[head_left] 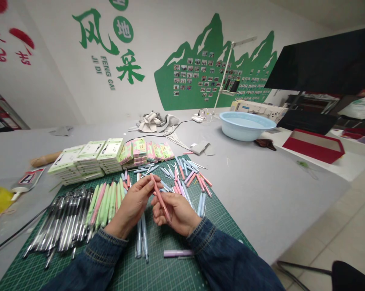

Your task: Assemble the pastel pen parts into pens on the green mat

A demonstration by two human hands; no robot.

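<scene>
With the held pink pen (pixel 160 197) as the hub of the clock, both hands are on it: the left hand (pixel 136 201) pinches its upper end between thumb and fingers, and the right hand (pixel 179 208) has its fingers closed about the lower part. The pen leans from 11 towards 5 o'clock, raised above the green cutting mat (pixel 217 210). The step in hand looks like two-handed work on this single pen (whether it is being turned, fitted or merely checked, I cannot tell). Blue pens (pixel 144 238) lie at 7 o'clock and a purple pen (pixel 174 253) at 5; the loose pile of pastel pens (pixel 185 178) spreads at 2. Green pens (pixel 105 208) lie in a row at 9, with black pens (pixel 65 220) past them, a little lower. White-and-green boxes (pixel 90 151) are stacked at 10, pink-and-yellow boxes (pixel 140 148) at 11. As I judge it, the next move calls for one steady pinch while the other eases, keeping the pen clear of its crowded neighbours.
</scene>
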